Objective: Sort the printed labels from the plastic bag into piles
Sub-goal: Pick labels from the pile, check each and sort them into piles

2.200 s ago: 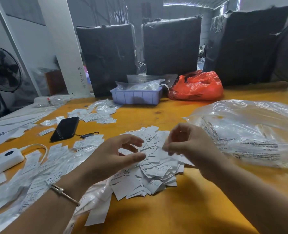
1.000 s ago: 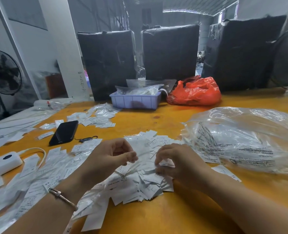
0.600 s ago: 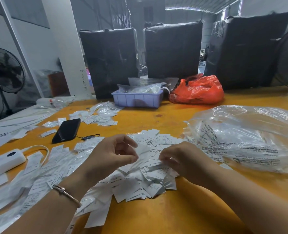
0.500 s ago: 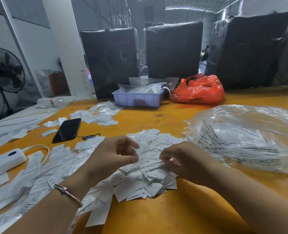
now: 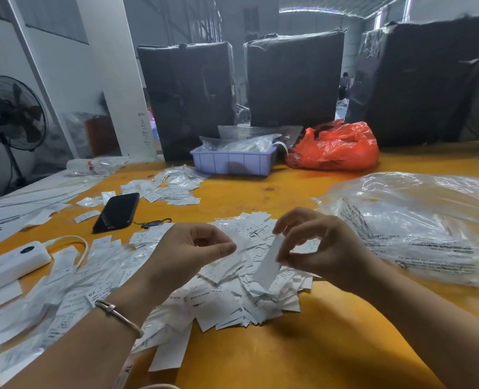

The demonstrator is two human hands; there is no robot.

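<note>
Right hand (image 5: 321,248) pinches label (image 5: 269,263) above label pile (image 5: 232,293). Left hand (image 5: 187,251) curled, thumb on fingers, grasp unclear. Bag (image 5: 417,228) right.

Plastic bag (image 5: 417,220) right of labels (image 5: 232,290), apparently touching.

Left hand (image 5: 187,254), forearm reaching in from lower left, wrist banded: fingers curled, thumb pressed to fingertips, whether pinching anything unclear. Right hand (image 5: 319,248), forearm entering from lower right: raised, thumb and fingertips pinching a white label (image 5: 269,265), remaining fingers arched above.
</note>
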